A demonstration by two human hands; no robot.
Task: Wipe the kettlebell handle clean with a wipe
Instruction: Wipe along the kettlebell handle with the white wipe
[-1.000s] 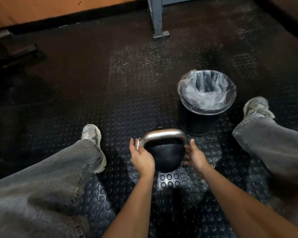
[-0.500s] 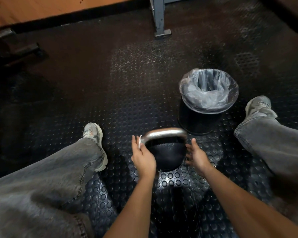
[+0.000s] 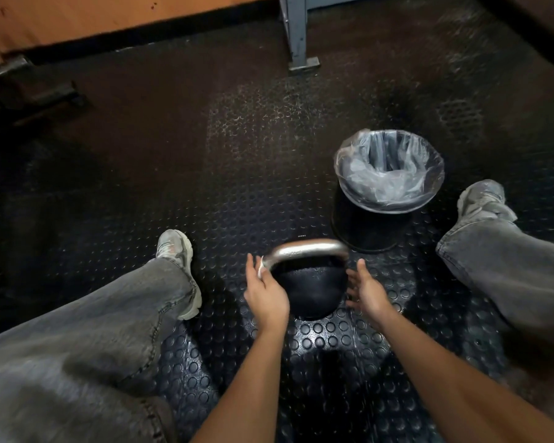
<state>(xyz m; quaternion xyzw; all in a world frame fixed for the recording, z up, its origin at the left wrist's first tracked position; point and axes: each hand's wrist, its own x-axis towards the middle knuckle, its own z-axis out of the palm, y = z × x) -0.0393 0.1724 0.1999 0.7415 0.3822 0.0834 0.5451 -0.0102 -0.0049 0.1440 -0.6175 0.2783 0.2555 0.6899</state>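
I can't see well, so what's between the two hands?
The kettlebell sits between the left hand and the right hand, seen from the head camera. A white wipe is tucked between the left hand and the handle.

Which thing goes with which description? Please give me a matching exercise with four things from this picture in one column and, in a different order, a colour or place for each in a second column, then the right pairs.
Things:
1. kettlebell handle
2. wipe
3. bin
4. right hand

Descriptions:
A. lined with a clear plastic bag
B. silver metal, arched over a black ball
C. white, at the left hand, against the left end of the arch
D. fingers spread, beside the kettlebell, holding nothing

Pairs: 1-B, 2-C, 3-A, 4-D
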